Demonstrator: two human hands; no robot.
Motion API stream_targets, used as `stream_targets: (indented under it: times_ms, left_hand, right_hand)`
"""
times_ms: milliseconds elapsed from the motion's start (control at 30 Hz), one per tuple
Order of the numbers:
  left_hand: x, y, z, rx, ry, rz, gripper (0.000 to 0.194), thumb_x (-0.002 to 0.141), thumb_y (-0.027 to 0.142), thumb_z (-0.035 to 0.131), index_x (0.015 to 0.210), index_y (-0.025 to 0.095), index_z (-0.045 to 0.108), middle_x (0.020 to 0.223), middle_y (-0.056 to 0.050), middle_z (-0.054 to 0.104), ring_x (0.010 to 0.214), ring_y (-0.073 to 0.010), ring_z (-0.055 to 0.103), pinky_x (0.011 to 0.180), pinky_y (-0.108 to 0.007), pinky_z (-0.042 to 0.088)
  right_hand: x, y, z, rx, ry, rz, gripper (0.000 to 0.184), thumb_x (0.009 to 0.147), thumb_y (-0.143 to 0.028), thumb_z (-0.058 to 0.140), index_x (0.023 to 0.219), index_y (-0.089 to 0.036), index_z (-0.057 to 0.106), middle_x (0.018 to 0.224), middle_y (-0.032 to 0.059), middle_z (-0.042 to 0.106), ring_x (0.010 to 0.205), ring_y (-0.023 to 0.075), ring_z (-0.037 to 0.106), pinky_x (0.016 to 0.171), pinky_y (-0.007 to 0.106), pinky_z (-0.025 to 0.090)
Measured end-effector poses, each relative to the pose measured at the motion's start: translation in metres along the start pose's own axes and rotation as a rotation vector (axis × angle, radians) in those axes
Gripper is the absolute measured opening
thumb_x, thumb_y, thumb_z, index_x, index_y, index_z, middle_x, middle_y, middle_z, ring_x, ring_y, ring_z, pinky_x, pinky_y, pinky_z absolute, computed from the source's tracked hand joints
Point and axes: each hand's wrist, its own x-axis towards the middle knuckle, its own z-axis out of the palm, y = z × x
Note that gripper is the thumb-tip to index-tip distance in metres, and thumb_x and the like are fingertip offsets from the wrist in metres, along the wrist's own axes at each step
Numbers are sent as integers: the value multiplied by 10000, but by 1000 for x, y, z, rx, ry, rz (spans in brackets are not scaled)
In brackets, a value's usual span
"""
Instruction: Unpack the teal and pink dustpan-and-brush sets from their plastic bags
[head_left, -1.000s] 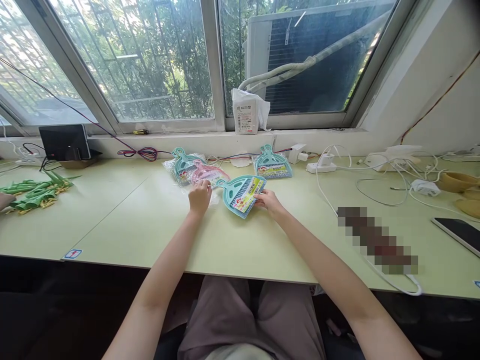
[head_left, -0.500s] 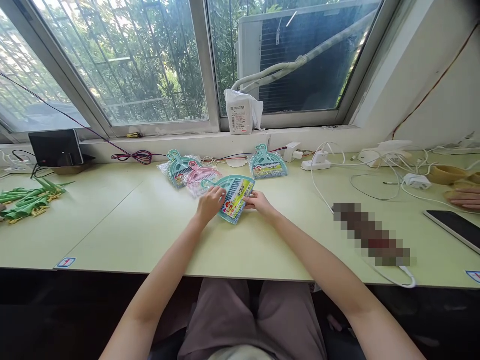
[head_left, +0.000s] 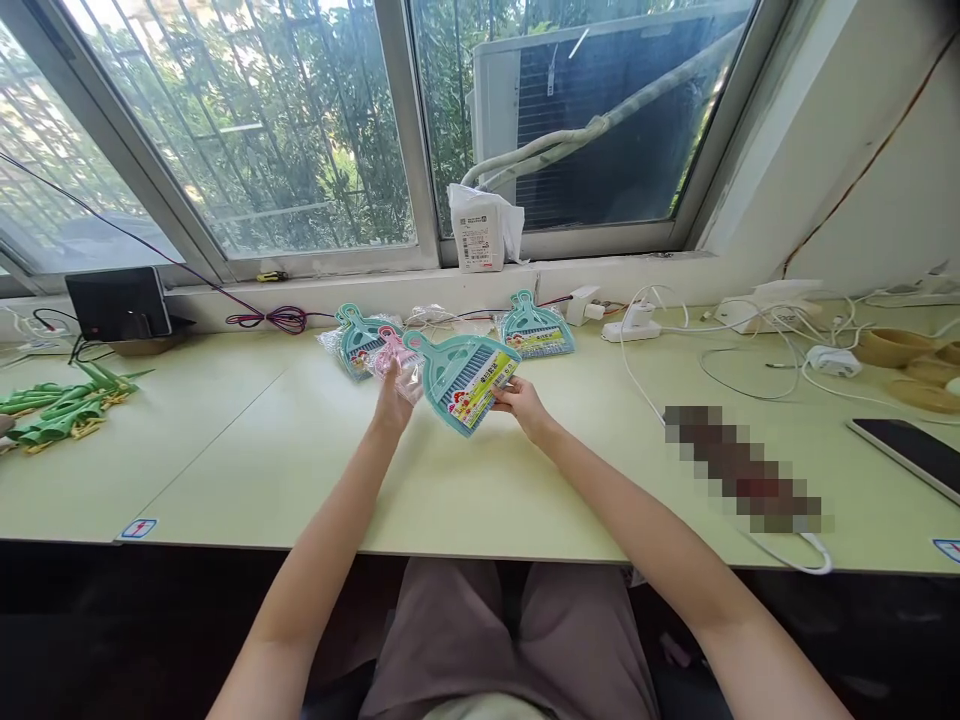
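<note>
My right hand (head_left: 523,408) pinches the lower right edge of a teal mini dustpan-and-brush set (head_left: 457,375), which bears a yellow printed label. The set is tilted, its looped handle pointing up and left. My left hand (head_left: 393,405) is closed on a pink dustpan set (head_left: 390,346) in clear plastic wrap, just left of the teal one; its fingers are partly hidden. Behind the pink set lies another wrapped teal dustpan set (head_left: 358,335). A further teal dustpan set (head_left: 534,328) rests near the wall, behind my right hand.
Green plant-like pieces (head_left: 67,410) lie at the table's left, near a black tablet-like device (head_left: 118,300). Cables and a white power strip (head_left: 634,323) run along the wall. At right are a blurred-out item (head_left: 739,470), a phone (head_left: 911,450) and yellowish bowls (head_left: 892,347).
My left hand has left the held teal set and moved left onto the pink one. The teal set has turned flatter in my right hand. A person's hand at far right has moved mostly away.
</note>
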Motion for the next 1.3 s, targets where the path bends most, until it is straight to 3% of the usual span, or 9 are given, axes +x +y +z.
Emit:
stream_targets:
  times_ms: [67,200,400,567,767,1000,1300]
  left_hand:
    - [-7,-9,11,-68,-81,-116,463,826,471,630,1194,196,571,1174,-91,660,1141,-255,617,931,-374,535]
    - [-18,-24,28,-15,-96,-244,321,776,284,697,1072,174,643,1045,-67,726,1033,-237,673,899,-339,558]
    - [-27,-31,29,45,-363,-313,401,762,279,724,1134,161,631,1167,-108,692,1100,-246,651,973,-372,517]
    - [-34,-33,31,53,-513,-413,473,772,299,734,1208,171,602,1300,-131,618,1152,-270,621,980,-419,507]
    - [-32,-35,33,114,-395,-349,460,732,228,738,1160,152,589,1250,-141,642,1123,-271,635,924,-404,533]
    - [-31,-30,31,172,-443,-345,475,728,243,727,1161,141,561,1255,-163,634,1002,-273,689,765,-348,583]
    - [-36,-31,36,328,-509,-308,570,698,336,794,1198,176,571,1217,-126,654,1025,-268,667,804,-400,595]
  right_hand:
    - [-1,0,2,-13,9,13,302,657,-259,839,866,-165,642,842,51,747,783,216,726,820,437,626]
    - [-4,-2,5,-20,66,-8,265,689,-245,819,859,-165,632,824,47,736,774,203,720,842,440,621]
    - [-5,-1,6,51,205,-49,247,722,-236,786,867,-177,596,869,46,716,861,204,712,900,435,596]
    - [-5,1,4,88,222,-88,252,720,-247,768,891,-185,594,891,43,713,883,201,707,904,410,590]
    - [-5,-1,6,153,217,-22,172,756,-202,692,893,-185,589,884,37,723,823,185,712,863,382,605]
    - [-1,-5,6,168,314,102,115,913,-311,548,911,-197,541,797,28,712,724,172,707,768,383,627]
    - [2,3,-4,57,330,82,236,780,-306,759,873,-177,584,850,42,719,700,156,701,701,305,614]
